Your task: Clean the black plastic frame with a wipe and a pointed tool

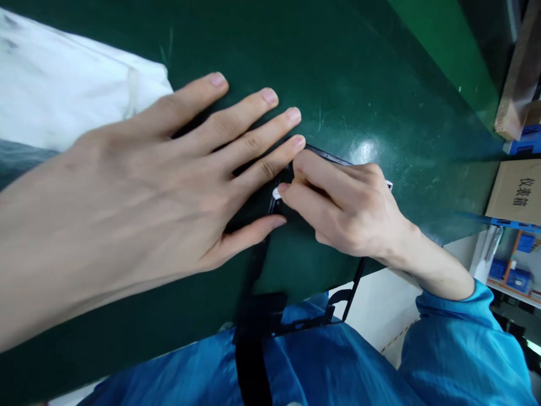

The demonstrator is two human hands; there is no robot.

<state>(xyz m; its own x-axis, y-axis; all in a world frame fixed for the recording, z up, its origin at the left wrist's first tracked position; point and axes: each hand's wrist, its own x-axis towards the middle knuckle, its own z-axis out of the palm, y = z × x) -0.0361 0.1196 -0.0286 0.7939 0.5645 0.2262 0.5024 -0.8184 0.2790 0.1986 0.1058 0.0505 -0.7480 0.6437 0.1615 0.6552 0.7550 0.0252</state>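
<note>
My left hand (177,175) lies palm down with its fingers spread, little more than its back showing. Its index finger and thumb reach over one side of a thin black rectangular frame (260,259). My right hand (346,203) is closed in a pinch at that same side, close to the left index fingertip. A small white piece (276,193) pokes out between its thumb and fingers; the rest of it is hidden. The open middle of the frame shows the green table beneath. Its near end, with cut-out tabs, overhangs the table edge by my blue clothing.
A white cloth or bag (80,79) lies on the green table (338,62) at upper left. Off to the right are a cardboard box (518,192) and a shelf with blue bins (518,279). A dark strap (252,372) hangs against my blue clothing (338,366).
</note>
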